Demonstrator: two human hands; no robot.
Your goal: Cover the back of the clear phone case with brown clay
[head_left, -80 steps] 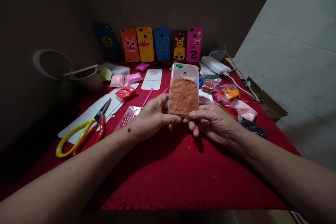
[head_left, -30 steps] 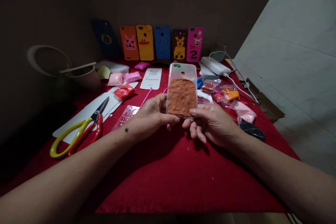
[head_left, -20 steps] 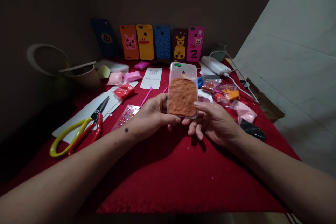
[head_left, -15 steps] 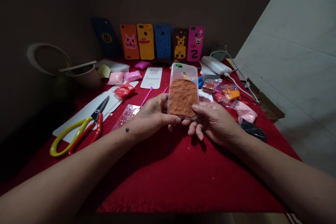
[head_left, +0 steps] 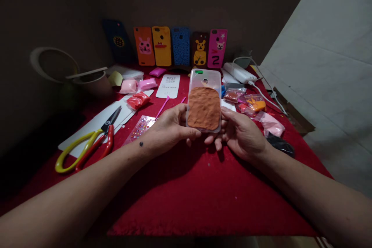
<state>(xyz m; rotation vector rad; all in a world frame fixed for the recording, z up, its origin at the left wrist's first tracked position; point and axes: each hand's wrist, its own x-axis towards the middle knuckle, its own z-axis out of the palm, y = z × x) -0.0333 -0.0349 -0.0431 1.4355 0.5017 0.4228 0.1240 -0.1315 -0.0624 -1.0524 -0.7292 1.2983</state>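
Tilted up over the table's middle is a clear phone case (head_left: 213, 76), its upper part bare with a camera cutout and a round hole. A flattened layer of brown clay (head_left: 204, 108) covers its lower part, the surface slightly lumpy. My left hand (head_left: 175, 124) grips the lower left corner, thumb along the bottom edge and fingers behind. On the opposite side my right hand (head_left: 242, 131) holds the case, its thumb at the right edge beside the clay and the other fingers curled underneath, partly hidden.
Decorated phone cases (head_left: 180, 46) lean against the back wall. Scissors (head_left: 100, 135), a gem sticker sheet (head_left: 142, 128), a red clay packet (head_left: 138, 101) and a white card (head_left: 167, 86) lie left on the red cloth (head_left: 186, 201). Several clay packets (head_left: 255, 102) and a white power strip (head_left: 240, 73) sit right.
My right thumb has moved off the lower right corner of the clay to the case's right edge. The case has shifted very slightly to the right.
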